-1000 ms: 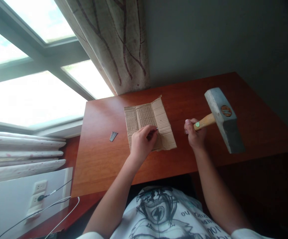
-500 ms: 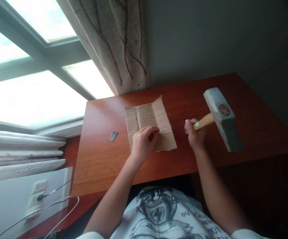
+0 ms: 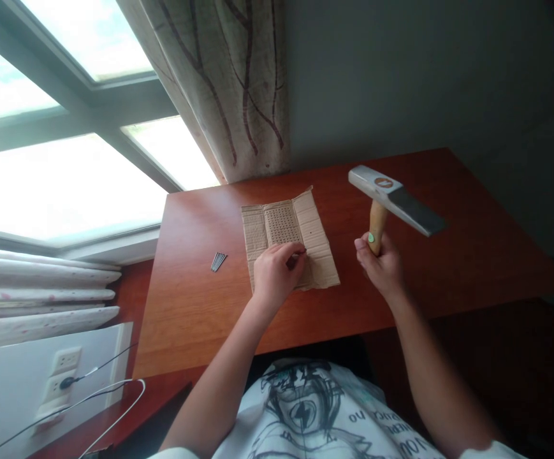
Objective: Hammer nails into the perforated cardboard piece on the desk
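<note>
My right hand (image 3: 382, 264) is wrapped round the wooden handle of a hammer (image 3: 396, 197), held raised above the table's right part. Its grey metal head points up, with one end tapering to the right. My left hand (image 3: 279, 268) rests on a flattened piece of cardboard (image 3: 322, 252), thumb and forefinger pinched together. A small dark tip of what looks like a nail (image 3: 305, 252) shows at these fingertips; most of it is hidden. Rows of small holes cover the cardboard's middle panel. Left of it lies a bunch of several nails (image 3: 218, 261), side by side.
The brown wooden table (image 3: 190, 306) stands against a dark wall, beside a window (image 3: 42, 191) and a patterned curtain (image 3: 252, 95). At lower left are a wall socket (image 3: 66, 361) with a plug in it and loose cables (image 3: 128, 398).
My right hand has turned the hammer: its head has swung up and to the left, and the handle is now more upright. My left hand stays in place on the cardboard.
</note>
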Available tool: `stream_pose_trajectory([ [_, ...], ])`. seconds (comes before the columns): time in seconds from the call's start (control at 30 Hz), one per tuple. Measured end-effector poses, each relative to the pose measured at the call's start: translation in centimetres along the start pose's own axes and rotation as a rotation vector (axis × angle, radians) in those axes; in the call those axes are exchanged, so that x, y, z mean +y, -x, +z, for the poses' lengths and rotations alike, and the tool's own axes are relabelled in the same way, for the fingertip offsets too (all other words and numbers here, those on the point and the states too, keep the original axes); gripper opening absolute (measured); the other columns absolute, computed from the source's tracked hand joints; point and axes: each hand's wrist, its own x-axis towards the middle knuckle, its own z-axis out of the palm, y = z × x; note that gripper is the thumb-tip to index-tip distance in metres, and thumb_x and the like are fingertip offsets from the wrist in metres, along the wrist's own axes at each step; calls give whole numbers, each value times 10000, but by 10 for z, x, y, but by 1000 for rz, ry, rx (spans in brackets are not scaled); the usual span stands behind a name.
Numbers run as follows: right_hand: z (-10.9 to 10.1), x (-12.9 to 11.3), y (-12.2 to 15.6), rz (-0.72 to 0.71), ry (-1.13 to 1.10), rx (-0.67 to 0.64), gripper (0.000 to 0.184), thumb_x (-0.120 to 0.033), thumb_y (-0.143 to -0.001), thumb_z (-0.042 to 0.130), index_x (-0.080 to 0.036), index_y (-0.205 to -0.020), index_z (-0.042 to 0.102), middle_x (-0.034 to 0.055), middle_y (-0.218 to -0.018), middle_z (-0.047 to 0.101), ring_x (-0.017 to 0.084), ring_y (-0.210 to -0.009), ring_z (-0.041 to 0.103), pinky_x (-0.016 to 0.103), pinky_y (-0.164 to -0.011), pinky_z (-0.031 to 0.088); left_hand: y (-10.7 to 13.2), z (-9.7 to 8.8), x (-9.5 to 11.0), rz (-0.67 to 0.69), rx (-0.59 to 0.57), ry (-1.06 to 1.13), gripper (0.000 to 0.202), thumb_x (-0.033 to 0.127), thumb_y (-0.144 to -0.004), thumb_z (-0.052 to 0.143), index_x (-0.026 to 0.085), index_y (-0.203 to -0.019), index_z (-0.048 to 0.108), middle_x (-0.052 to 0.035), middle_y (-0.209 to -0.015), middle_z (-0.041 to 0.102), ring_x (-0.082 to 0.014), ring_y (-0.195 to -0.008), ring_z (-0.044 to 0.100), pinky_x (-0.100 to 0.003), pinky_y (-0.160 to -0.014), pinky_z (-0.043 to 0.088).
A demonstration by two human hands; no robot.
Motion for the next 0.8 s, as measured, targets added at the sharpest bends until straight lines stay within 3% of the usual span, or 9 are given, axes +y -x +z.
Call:
stream_pose_trajectory([
  [0.13, -27, -16, 14, 28, 70, -159, 329, -537, -950, 542, -236, -818, 528, -41, -578, 502, 114, -467, 472, 253, -472, 392, 1, 1, -1, 10, 3, 23, 79, 196, -850, 664, 225, -865, 735, 5, -763, 732, -119, -630, 627, -227, -613, 449],
  [0.43, -76, -68, 20, -66, 522, -391, 373, -529, -990, 473, -222, -790, 540, -41, -583, 500, 118, -514, 498, 259, -537, 362, 1, 2, -2, -41, -24, 29, 71, 206, -849, 685, 231, -875, 746, 9, -790, 748, -124, -675, 656, -228, -643, 459],
  [0.57, -84, -82, 20, -85, 579, -460, 370, -533, -997, 461, -228, -797, 520, -40, -609, 497, 121, -539, 503, 260, -554, 354, 1, 0, -1, -49, -20, 20, 69, 222, -858, 678, 231, -872, 745, 7, -780, 747, -130, -678, 656, -234, -638, 453],
  [0.8, -76, -89, 24, -109, 705, -516, 408, -565, -1002, 418, -231, -772, 457, -32, -604, 524, 141, -533, 522, 288, -555, 298, 1, 2, -2, -48, -30, -21, 70, 233, -856, 686, 237, -876, 753, 6, -762, 740, -142, -687, 654, -243, -620, 426],
])
